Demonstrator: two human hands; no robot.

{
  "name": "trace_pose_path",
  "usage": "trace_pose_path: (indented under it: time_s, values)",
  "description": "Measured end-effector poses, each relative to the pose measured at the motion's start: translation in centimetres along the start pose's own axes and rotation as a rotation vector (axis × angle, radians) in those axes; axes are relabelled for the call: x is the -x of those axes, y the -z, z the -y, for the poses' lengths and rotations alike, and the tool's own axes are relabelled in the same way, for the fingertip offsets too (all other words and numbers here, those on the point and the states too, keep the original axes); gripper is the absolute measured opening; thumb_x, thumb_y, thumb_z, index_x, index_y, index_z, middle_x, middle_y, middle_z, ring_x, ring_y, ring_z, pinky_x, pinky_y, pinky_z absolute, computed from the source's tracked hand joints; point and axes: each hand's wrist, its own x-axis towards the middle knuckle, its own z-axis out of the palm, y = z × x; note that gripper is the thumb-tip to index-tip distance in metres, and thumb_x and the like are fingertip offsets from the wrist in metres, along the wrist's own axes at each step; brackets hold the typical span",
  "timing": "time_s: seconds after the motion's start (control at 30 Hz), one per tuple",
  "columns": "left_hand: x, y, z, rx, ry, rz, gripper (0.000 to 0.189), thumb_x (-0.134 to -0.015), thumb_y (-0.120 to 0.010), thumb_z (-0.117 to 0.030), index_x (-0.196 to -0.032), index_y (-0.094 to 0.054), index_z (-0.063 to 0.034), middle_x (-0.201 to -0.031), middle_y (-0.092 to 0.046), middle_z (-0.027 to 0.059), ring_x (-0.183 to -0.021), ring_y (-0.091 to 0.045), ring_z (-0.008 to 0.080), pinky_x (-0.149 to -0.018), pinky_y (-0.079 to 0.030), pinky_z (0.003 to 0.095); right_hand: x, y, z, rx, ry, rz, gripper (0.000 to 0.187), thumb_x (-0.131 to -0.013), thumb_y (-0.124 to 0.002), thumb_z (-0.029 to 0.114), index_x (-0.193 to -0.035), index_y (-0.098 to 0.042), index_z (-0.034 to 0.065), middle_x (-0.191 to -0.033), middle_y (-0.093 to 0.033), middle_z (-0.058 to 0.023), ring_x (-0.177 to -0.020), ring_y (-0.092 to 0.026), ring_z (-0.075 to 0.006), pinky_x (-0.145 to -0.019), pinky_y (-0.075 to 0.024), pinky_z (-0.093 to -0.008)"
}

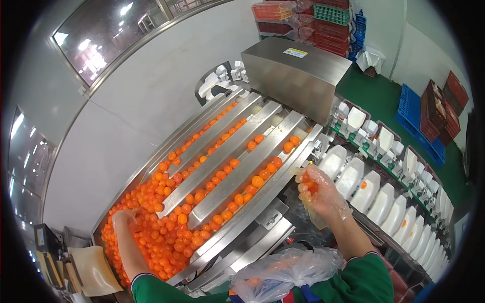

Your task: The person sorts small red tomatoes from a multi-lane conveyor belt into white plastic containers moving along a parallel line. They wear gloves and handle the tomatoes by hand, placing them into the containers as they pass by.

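A heap of small, round, glossy orange pieces, resembling egg yolks, fills the metal hopper before me. My left hand, in a clear glove, reaches into the heap's left side; its fingers are partly hidden, so their grip does not show. More pieces lie in rows in the metal channels running up from the heap. Off the hopper's right edge, my right hand is raised in a loose clear plastic glove. Its curled fingers hold several orange pieces. The white scoop-shaped trays stand just beyond it.
A steel housing covers the channels' far end. White trays continue along a curved green conveyor on the right. Stacked plastic crates stand behind, with a blue pallet on the green floor. A cream-coloured board is at lower left.
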Motion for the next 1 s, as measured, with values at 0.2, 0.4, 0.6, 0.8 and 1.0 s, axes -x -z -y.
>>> trace_pose_path:
  time_s: [0.2,0.4,0.6,0.8,1.0]
  values:
    - [-7.0,-2.2,8.7,0.166,0.030,-0.130,0.048,-0.085,-0.064,-0.043,-0.116,-0.067,-0.0077,-0.123,-0.066,0.0156,-0.116,-0.062,0.0311,-0.097,-0.050,0.0399,1.7,2.5,1.3,0.063,0.079,-0.061,0.015,-0.097,-0.062,0.025,-0.099,-0.057,0.0101,-0.090,-0.055,-0.0052,-0.068,-0.051,-0.0119,-0.052,-0.0422,-0.0198]
    - [-4.2,3.1,-8.0,0.805,-0.737,0.174,0.041,-0.095,-0.060,-0.040,-0.106,-0.069,-0.0023,-0.086,-0.067,0.0067,-0.075,-0.062,0.0178,-0.071,-0.054,0.0359,3.5,4.0,1.3,0.089,0.105,-0.103,0.016,-0.097,-0.061,0.024,-0.094,-0.056,0.0099,-0.087,-0.057,-0.0055,-0.067,-0.054,-0.0105,-0.052,-0.0434,-0.0184]
    - [12.9,4.4,-26.7,0.821,-1.105,0.278,0.033,-0.096,-0.058,-0.034,-0.103,-0.068,-0.0035,-0.078,-0.062,0.0036,-0.069,-0.057,0.0161,-0.062,-0.047,0.0351,5.8,5.9,1.8,0.019,0.137,-0.190,0.017,-0.096,-0.063,0.025,-0.095,-0.056,0.0091,-0.087,-0.057,-0.0058,-0.066,-0.055,-0.0115,-0.053,-0.0447,-0.0203]
    - [13.9,0.6,-32.8,0.063,-1.152,-0.206,0.041,-0.092,-0.042,-0.036,-0.101,-0.073,-0.0118,-0.109,-0.070,0.0178,-0.103,-0.064,0.0369,-0.089,-0.048,0.0466,8.6,8.2,2.2,-0.077,0.169,-0.322,0.017,-0.094,-0.065,0.023,-0.094,-0.057,0.0082,-0.087,-0.058,-0.0061,-0.067,-0.054,-0.0116,-0.054,-0.0448,-0.0198]
    - [13.5,1.4,-30.9,0.245,-1.115,-0.074,0.039,-0.091,-0.048,-0.042,-0.104,-0.073,-0.0150,-0.098,-0.072,0.0117,-0.097,-0.066,0.0306,-0.086,-0.049,0.0431,9.8,10.3,1.9,-0.264,0.146,-0.339,0.015,-0.096,-0.063,0.022,-0.095,-0.057,0.0083,-0.086,-0.058,-0.0056,-0.067,-0.053,-0.0115,-0.053,-0.0440,-0.0199]
